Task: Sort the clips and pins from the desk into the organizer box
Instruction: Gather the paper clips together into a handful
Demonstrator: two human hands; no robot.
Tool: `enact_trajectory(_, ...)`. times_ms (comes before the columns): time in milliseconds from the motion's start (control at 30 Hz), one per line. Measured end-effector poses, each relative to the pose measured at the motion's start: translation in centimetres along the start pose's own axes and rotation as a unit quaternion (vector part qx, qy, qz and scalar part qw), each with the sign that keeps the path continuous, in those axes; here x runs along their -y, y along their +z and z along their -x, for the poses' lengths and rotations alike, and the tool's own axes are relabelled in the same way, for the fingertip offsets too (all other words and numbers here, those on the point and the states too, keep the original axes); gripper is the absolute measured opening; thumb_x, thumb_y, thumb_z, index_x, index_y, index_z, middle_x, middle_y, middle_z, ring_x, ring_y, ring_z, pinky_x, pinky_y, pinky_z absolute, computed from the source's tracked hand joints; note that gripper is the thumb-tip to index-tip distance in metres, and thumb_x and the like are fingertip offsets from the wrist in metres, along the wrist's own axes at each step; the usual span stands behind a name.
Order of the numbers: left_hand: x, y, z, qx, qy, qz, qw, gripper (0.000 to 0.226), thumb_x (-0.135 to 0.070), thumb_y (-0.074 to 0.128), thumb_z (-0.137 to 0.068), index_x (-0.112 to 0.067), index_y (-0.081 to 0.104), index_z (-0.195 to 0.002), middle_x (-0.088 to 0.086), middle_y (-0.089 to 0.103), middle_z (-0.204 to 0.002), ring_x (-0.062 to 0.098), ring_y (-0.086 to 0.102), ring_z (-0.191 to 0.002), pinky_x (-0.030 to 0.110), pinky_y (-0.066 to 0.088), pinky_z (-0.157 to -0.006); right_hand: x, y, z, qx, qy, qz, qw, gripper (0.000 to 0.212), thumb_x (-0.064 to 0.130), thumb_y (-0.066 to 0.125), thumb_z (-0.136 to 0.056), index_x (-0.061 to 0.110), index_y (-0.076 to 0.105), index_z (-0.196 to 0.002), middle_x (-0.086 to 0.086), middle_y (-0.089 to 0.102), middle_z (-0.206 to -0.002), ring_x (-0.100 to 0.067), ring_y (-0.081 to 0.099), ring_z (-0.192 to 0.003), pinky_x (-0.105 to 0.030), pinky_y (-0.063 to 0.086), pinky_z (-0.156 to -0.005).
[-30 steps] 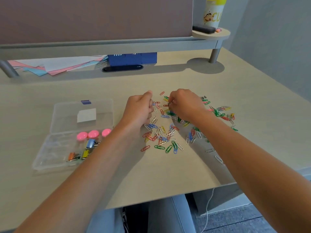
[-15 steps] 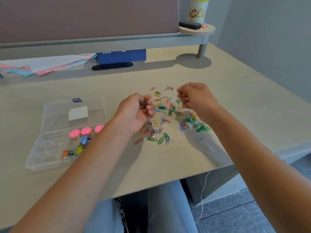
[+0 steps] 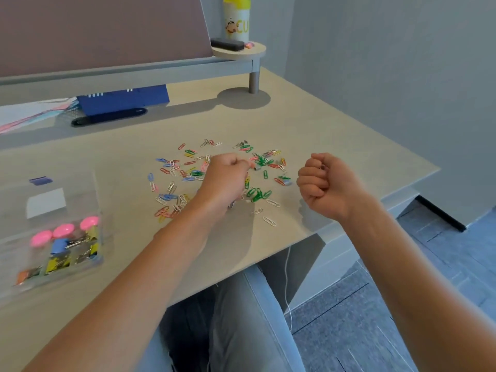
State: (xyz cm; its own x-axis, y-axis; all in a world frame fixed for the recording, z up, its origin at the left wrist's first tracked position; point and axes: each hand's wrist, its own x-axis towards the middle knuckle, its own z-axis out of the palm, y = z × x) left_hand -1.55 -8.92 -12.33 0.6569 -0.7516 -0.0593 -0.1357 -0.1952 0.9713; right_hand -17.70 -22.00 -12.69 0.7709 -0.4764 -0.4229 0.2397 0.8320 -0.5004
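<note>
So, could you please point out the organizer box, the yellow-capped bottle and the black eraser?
organizer box [image 3: 16, 284]: head view, on its clear front wall.
yellow-capped bottle [image 3: 237, 21]: head view, on the middle of its white body.
black eraser [image 3: 227, 44]: head view, on its top face.

Right hand [image 3: 326, 185] — now off the pile

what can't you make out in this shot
Head view only:
- Right hand: curled fingers hide whatever it may hold.
- Left hand: its fist covers the coloured paper clips beneath.
- Clear plastic organizer box: cut off by the left edge, blurred; contents of its emptier compartments unreadable.
</note>
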Motion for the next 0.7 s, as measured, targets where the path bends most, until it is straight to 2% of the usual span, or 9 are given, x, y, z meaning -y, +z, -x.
enact_trajectory(67,0.1,0.4,-0.6,-0.021,0.063,-0.118,0.991,0.021,-0.018,0.053,-0.096,-0.024,0.070,-0.085,-0.001,0.061,-0.068,0.018,0.046,-0.050,0.026,0.037,-0.051,0.1,-0.3,-0.1,-0.054,-0.047,0.067,0.995,0.031,0.022,0.046,-0.102,0.014,0.055,-0.073,0.006,0.036,-0.057,-0.007,0.026,-0.041,-0.016,0.021,-0.034)
enact_trajectory(133,0.2,0.6,-1.3,-0.046,0.119,-0.224,0.966,0.011,-0.021,0.060,-0.092,-0.024,0.069,-0.085,-0.008,0.061,-0.065,0.015,0.056,-0.052,0.029,0.046,-0.057,0.1,-0.4,-0.1,-0.100,-0.107,0.161,0.976,0.023,0.017,0.051,-0.102,0.005,0.067,-0.091,0.001,0.047,-0.065,-0.007,0.036,-0.047,-0.017,0.032,-0.038)
enact_trajectory(233,0.6,1.0,-2.3,-0.044,0.139,-0.323,0.935,0.008,-0.028,0.067,-0.086,-0.026,0.070,-0.094,-0.009,0.056,-0.061,0.016,0.060,-0.055,0.031,0.047,-0.056,0.1,-0.3,0.4,-0.157,-0.196,0.328,0.911,0.016,0.010,0.063,-0.096,0.002,0.075,-0.100,-0.001,0.054,-0.074,-0.009,0.041,-0.054,-0.016,0.038,-0.043)
enact_trajectory(300,0.8,1.4,-3.0,-0.043,0.145,-0.375,0.915,0.020,-0.032,0.067,-0.086,-0.028,0.070,-0.105,-0.006,0.054,-0.064,0.020,0.056,-0.061,0.030,0.039,-0.057,0.0,-0.4,0.3,-0.204,-0.245,0.489,0.812,0.011,0.016,0.069,-0.093,0.011,0.079,-0.093,0.005,0.063,-0.074,-0.006,0.052,-0.053,-0.014,0.042,-0.044)
enact_trajectory(367,0.9,1.7,-3.8,-0.054,0.156,-0.406,0.899,0.026,-0.033,0.067,-0.087,-0.030,0.068,-0.112,-0.004,0.053,-0.067,0.023,0.055,-0.068,0.030,0.038,-0.062,-0.4,-0.7,-0.3,-0.225,-0.279,0.646,0.674,0.008,0.026,0.072,-0.089,0.024,0.079,-0.085,0.009,0.065,-0.069,-0.006,0.056,-0.057,-0.020,0.042,-0.050)
enact_trajectory(400,1.0,1.8,-4.2,-0.059,0.159,-0.413,0.895,0.027,-0.033,0.067,-0.088,-0.030,0.068,-0.114,-0.005,0.052,-0.067,0.023,0.055,-0.070,0.030,0.037,-0.063,-0.7,-0.8,-0.6,-0.223,-0.284,0.695,0.622,0.007,0.031,0.073,-0.088,0.028,0.078,-0.085,0.010,0.060,-0.066,-0.007,0.053,-0.058,-0.023,0.038,-0.051)
enact_trajectory(467,1.2,2.0,-4.8,-0.062,0.170,-0.423,0.888,0.025,-0.033,0.065,-0.090,-0.030,0.068,-0.115,-0.005,0.054,-0.069,0.023,0.056,-0.074,0.030,0.036,-0.064,-1.3,-1.1,-1.0,-0.211,-0.282,0.748,0.563,0.006,0.035,0.070,-0.090,0.032,0.075,-0.091,0.012,0.052,-0.065,-0.006,0.048,-0.060,-0.024,0.031,-0.051)
enact_trajectory(600,1.2,2.3,-5.7,-0.066,0.184,-0.440,0.876,0.018,-0.033,0.064,-0.091,-0.029,0.072,-0.106,0.002,0.071,-0.099,0.028,0.064,-0.090,0.029,0.035,-0.065,-1.6,-1.4,-1.5,-0.190,-0.302,0.778,0.517,0.012,0.034,0.062,-0.095,0.033,0.073,-0.101,0.013,0.049,-0.062,-0.006,0.046,-0.063,-0.026,0.029,-0.052)
enact_trajectory(700,1.4,2.7,-6.3,-0.064,0.186,-0.451,0.871,0.012,-0.031,0.065,-0.089,-0.028,0.074,-0.096,0.000,0.072,-0.097,0.028,0.065,-0.085,0.029,0.036,-0.063,-1.3,-1.3,-1.8,-0.185,-0.285,0.791,0.508,0.010,0.035,0.060,-0.097,0.031,0.068,-0.100,0.016,0.049,-0.067,-0.007,0.049,-0.068,-0.025,0.029,-0.051)
